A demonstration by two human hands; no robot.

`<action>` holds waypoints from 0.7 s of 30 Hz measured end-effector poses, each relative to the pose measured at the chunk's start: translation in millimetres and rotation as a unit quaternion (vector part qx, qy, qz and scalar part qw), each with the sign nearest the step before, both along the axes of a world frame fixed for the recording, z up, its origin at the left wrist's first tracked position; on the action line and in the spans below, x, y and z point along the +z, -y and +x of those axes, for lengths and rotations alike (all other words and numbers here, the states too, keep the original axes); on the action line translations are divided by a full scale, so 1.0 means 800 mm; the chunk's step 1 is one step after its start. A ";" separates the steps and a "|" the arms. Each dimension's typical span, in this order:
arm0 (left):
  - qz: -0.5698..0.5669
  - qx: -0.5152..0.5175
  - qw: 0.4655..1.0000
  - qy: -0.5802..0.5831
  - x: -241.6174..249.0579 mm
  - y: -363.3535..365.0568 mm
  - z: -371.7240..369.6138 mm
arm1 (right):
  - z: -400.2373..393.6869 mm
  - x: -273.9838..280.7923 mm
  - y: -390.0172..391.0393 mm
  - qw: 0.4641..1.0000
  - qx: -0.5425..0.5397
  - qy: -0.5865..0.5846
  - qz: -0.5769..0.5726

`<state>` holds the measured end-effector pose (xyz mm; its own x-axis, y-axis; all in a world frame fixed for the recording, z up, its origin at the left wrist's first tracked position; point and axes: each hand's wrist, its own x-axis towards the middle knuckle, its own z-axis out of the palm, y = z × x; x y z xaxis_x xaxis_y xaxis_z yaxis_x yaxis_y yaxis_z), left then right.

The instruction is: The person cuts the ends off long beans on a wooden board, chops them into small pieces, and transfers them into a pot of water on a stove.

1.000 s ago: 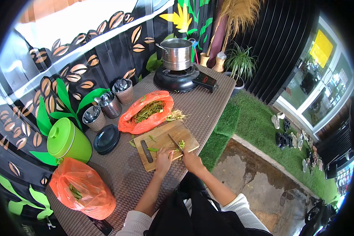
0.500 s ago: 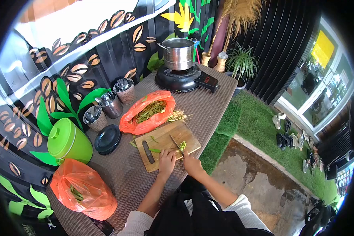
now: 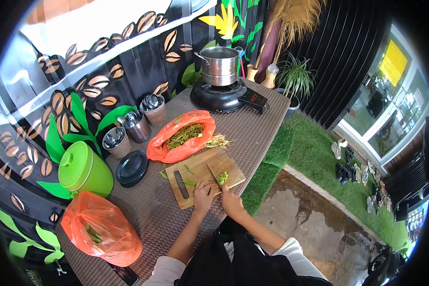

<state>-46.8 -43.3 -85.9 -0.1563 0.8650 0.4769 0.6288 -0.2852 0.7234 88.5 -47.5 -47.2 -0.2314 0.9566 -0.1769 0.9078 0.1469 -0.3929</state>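
Observation:
On the wooden cutting board, my right hand is closed round the handle of a knife, its blade pointing away to the upper left. My left hand presses on green stalks at the board's near edge, fingers bent together. Chopped green pieces lie against the right side of the blade. Just beyond the board, an open orange bag holds green vegetables.
A pot sits on a black burner at the far end. Along the left stand three cutlery cups, dark plates, a green container and another orange bag. A phone lies at the near left.
The view has shifted slightly. Both hands stay at nearly the same places on the board, with the knife still in my right hand.

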 end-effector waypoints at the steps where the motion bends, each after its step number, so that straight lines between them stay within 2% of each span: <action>1: 0.000 -0.001 1.000 0.001 -0.002 -0.001 0.000 | -0.001 -0.002 -0.004 1.000 -0.001 0.001 0.000; 7: -0.015 0.016 0.999 0.033 -0.013 -0.009 0.000 | 0.008 0.005 -0.036 0.997 0.059 -0.059 -0.005; 10: -0.052 0.022 0.997 0.048 -0.001 -0.009 -0.001 | 0.001 0.009 -0.017 0.999 0.043 -0.015 -0.013; 12: -0.116 0.017 0.990 0.077 0.002 -0.009 -0.002 | -0.010 0.000 -0.005 1.000 -0.002 0.013 -0.010; 16: -0.046 0.013 0.998 0.050 -0.019 -0.015 -0.005 | -0.011 -0.014 -0.030 1.000 0.010 -0.007 -0.017; 18: -0.024 0.011 0.997 0.069 -0.019 -0.015 -0.003 | -0.004 -0.014 -0.039 0.997 0.055 -0.048 0.011; 21: -0.076 0.011 0.992 0.100 -0.007 -0.011 -0.001 | -0.001 -0.002 -0.018 0.999 0.027 -0.018 -0.004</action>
<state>-47.9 -34.8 -91.5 -0.2542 0.9199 0.2986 0.4735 -0.1508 0.8678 87.6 -32.7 -48.8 -0.2885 0.9412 -0.1757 0.8843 0.1916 -0.4259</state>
